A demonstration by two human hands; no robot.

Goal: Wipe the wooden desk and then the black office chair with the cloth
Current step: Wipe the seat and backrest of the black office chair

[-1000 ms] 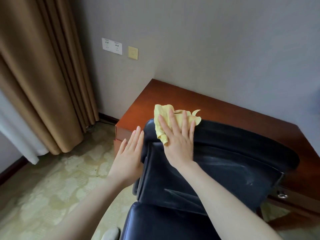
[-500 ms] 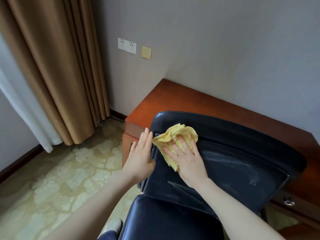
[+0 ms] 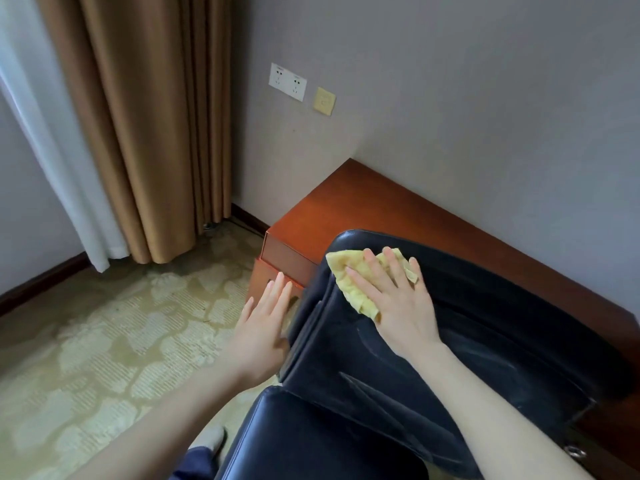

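Your right grip [image 3: 401, 313], fingers straight, presses the yellow cloth [image 3: 346, 271] onto the office chair backrest [image 3: 485, 323]. Your flat left grip [image 3: 263, 327] braces its left edge, likely against swivelling.

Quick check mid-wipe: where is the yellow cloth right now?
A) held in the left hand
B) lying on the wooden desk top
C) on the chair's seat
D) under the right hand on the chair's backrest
D: the right hand presses the yellow cloth with straight fingers against the black chair's backrest near its top edge, while the left hand lies open at the backrest's side.
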